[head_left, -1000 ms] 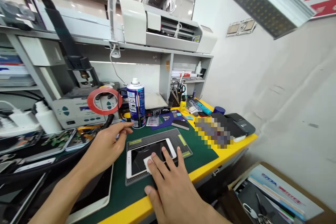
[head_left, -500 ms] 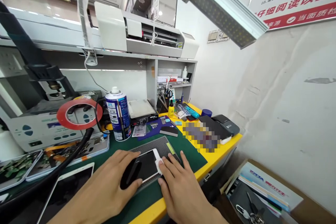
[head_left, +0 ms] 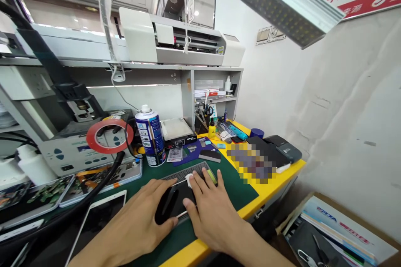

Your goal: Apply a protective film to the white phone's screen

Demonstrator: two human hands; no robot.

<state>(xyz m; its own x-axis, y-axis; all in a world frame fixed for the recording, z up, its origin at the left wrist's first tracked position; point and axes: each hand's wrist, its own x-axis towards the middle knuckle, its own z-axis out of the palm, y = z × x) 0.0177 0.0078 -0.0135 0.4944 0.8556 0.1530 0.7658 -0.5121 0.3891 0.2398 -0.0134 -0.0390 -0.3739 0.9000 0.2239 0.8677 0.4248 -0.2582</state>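
Observation:
A smartphone (head_left: 176,201) with a black screen and white frame lies face up on a grey perforated pad (head_left: 182,174). My left hand (head_left: 139,215) grips its left end, thumb on the near edge and fingers at the far edge. My right hand (head_left: 211,208) lies over the phone's right end, fingers stretched forward. Under its fingertips is a small white wipe (head_left: 189,179), pressed near the far edge of the screen. Most of the phone's right end is hidden by this hand. A larger white-framed device (head_left: 97,219) lies left of my left forearm.
A blue spray can (head_left: 150,135) stands behind the hands, beside a roll of red-edged tape (head_left: 109,135). Trays of small parts (head_left: 103,181) lie at left, with a black hose crossing them. A yellow bottle (head_left: 212,129) stands farther back. An open box (head_left: 338,233) sits at lower right.
My right hand has slid with the wipe toward the far edge and left over the screen. My left hand keeps its grip on the phone. The camera view has shifted slightly left.

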